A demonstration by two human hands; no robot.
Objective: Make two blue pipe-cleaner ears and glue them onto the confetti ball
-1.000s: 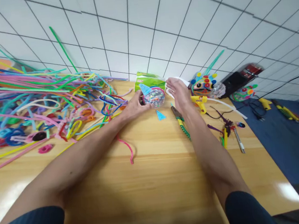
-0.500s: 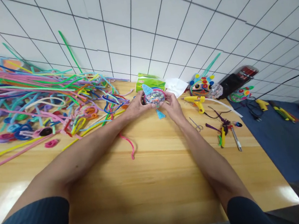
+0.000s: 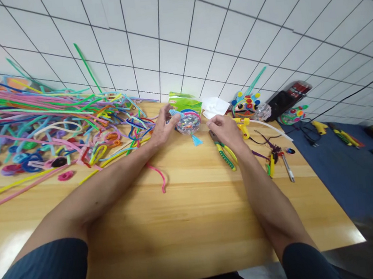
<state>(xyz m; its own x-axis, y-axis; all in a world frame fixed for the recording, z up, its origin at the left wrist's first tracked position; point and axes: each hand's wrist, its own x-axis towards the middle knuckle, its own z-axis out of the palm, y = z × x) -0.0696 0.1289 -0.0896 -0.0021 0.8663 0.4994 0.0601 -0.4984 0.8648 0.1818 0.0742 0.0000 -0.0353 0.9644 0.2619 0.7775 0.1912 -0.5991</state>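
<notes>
A clear, round plastic craft piece [image 3: 189, 124] with colourful bits showing in it stands upright near the back of the table. It has a pink-and-blue rim and light blue ribbed fins, one of them the lower fin [image 3: 197, 140]. My left hand [image 3: 162, 128] grips its left side by the upper blue fin. To the right, apart from the piece, my right hand [image 3: 226, 131] has its fingertips pressed together; whatever they hold is too small to make out. Green-and-yellow-handled pliers [image 3: 224, 155] lie just under that hand, partly covered by it.
Pipe cleaners [image 3: 53, 113] heap up at the left. Behind the craft piece are a green tissue pack [image 3: 185, 101] and white tissue [image 3: 215, 106]. A yellow glue gun [image 3: 244, 129], a pen [image 3: 288, 168] and a decorated craft figure [image 3: 245, 106] are on the right. The tiled wall [image 3: 144, 50] borders the back.
My right hand has let go of the craft piece and moved right, its fingers now pinched. My left hand still grips it. Pliers now show under the right hand, and the scissors no longer show.
</notes>
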